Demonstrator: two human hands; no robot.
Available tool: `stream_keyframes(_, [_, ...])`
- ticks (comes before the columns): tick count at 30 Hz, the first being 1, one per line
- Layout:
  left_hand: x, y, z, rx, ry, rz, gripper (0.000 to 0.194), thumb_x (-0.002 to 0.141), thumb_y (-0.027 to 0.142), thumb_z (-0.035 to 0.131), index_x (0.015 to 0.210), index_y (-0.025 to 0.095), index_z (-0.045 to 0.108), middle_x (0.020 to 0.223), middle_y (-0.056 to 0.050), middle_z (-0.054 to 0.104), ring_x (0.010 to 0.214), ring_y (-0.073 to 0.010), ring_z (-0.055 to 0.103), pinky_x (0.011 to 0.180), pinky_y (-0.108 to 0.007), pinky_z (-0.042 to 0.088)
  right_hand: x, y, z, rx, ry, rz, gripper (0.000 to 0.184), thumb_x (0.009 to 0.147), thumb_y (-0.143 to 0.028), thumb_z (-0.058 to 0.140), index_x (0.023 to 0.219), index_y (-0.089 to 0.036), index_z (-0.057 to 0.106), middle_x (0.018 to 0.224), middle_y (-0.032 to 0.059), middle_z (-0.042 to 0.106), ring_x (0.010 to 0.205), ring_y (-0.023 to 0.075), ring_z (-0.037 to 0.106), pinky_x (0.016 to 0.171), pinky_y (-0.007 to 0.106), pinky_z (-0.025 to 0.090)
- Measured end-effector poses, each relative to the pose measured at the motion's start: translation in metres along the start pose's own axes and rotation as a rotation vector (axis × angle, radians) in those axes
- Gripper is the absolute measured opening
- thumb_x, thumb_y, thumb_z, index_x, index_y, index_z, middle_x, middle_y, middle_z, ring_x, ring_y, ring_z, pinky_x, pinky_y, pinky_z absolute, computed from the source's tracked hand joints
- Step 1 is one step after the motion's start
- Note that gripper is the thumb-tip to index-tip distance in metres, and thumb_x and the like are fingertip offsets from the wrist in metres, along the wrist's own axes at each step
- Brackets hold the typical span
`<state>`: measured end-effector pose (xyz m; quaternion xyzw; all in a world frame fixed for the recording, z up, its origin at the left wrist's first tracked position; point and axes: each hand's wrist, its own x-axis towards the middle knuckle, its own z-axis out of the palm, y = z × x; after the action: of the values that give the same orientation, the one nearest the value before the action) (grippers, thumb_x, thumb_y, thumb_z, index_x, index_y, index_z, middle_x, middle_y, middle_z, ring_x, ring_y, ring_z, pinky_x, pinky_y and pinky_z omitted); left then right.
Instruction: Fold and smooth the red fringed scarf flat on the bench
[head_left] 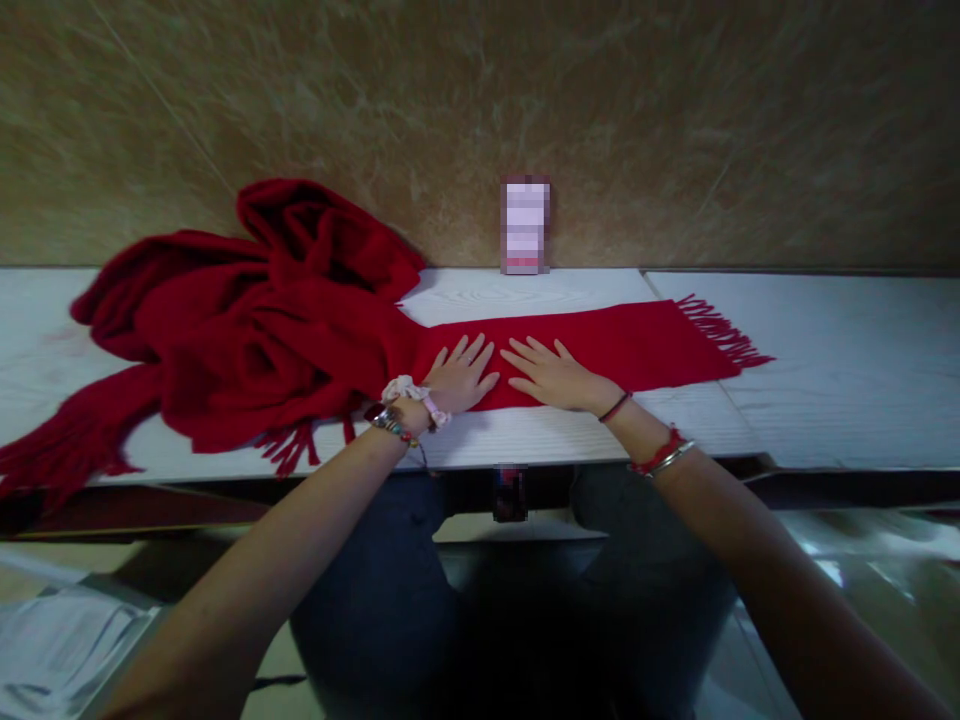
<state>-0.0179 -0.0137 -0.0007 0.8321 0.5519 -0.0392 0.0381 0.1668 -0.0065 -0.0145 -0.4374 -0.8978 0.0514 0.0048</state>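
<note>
A red scarf with fringed ends stretches across the white tabletop. Its right part lies flat, with the fringe pointing right, while the left part is heaped in loose folds. On the flat part rests my left hand, palm down with fingers spread, close to where the folds begin. My right hand lies just to its right, also flat on the cloth with fingers apart. Neither hand grips the fabric. Bracelets and a hair tie circle my left wrist; bands and a bangle are on my right forearm.
A phone-like object, blurred out, leans against the brown marbled wall behind the white table. My legs are under the table's front edge. Something pale and folded sits low at the left.
</note>
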Motion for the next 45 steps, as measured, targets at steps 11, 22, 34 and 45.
stream_keyframes(11, [0.004,-0.007,0.007,-0.004,-0.053,-0.158,0.074,0.081,0.067,0.021,0.142,0.026,0.011,0.149,-0.005,0.003,0.134,-0.0357,0.002,0.105,-0.054,0.012,-0.002,0.03,-0.021,-0.016,0.008,0.256,0.055,0.091,-0.043,0.024,0.141,-0.022,0.02,0.148,0.0059,0.015,0.134,0.03,0.011,0.102,0.06,0.017])
stream_keyframes(22, [0.002,-0.006,0.006,-0.024,-0.051,-0.153,0.087,0.077,0.071,0.023,0.142,0.015,0.007,0.149,-0.009,0.004,0.134,-0.0326,0.002,0.106,-0.051,0.012,0.016,0.041,-0.009,0.027,-0.011,0.159,0.05,0.091,-0.038,0.024,0.14,-0.026,0.023,0.148,0.0046,0.018,0.134,0.0295,0.014,0.099,0.063,0.018])
stream_keyframes(34, [-0.016,-0.013,-0.012,-0.018,-0.223,-0.301,0.092,0.076,0.071,0.023,0.142,0.01,0.002,0.148,-0.01,-0.002,0.135,-0.0295,-0.002,0.106,-0.052,0.011,0.008,0.018,-0.012,0.12,-0.063,-0.219,0.043,0.092,-0.038,0.032,0.134,-0.034,0.032,0.144,-0.0023,0.028,0.134,0.0228,0.016,0.104,0.058,0.011])
stream_keyframes(45, [-0.013,-0.015,-0.009,-0.027,-0.216,-0.3,0.097,0.072,0.075,0.025,0.142,0.013,0.003,0.148,-0.01,0.0,0.135,-0.0301,-0.001,0.105,-0.052,0.013,0.015,0.01,-0.011,0.11,0.0,-0.252,0.046,0.092,-0.039,0.028,0.137,-0.032,0.027,0.146,-0.0027,0.024,0.135,0.0224,0.013,0.105,0.056,0.012])
